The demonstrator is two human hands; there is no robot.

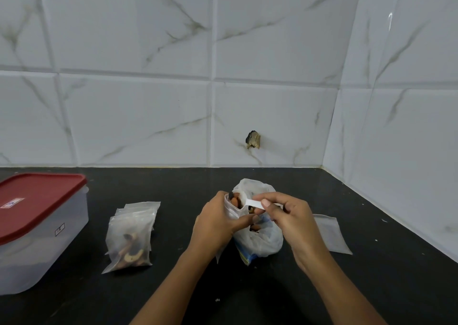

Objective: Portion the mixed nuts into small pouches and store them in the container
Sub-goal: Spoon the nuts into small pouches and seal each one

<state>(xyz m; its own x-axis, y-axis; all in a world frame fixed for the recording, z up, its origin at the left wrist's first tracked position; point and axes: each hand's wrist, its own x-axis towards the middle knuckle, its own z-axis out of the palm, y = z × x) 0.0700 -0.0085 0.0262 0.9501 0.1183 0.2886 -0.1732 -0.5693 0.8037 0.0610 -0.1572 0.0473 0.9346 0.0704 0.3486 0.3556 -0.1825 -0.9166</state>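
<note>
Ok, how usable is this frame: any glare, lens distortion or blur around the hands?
Head view: wide-angle bowing curves the wall tiles along their joints. Head view: glare streaks on those tiles, upper right. Head view: soft even light; left hand gripping the small pouch and right hand pinching the white scoop read fairly sharp.

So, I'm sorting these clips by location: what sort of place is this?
Most likely a home kitchen: a dark countertop runs into a corner of glossy marble-look wall tiles, and a red-lidded food container sits near pouches of nuts.
</note>
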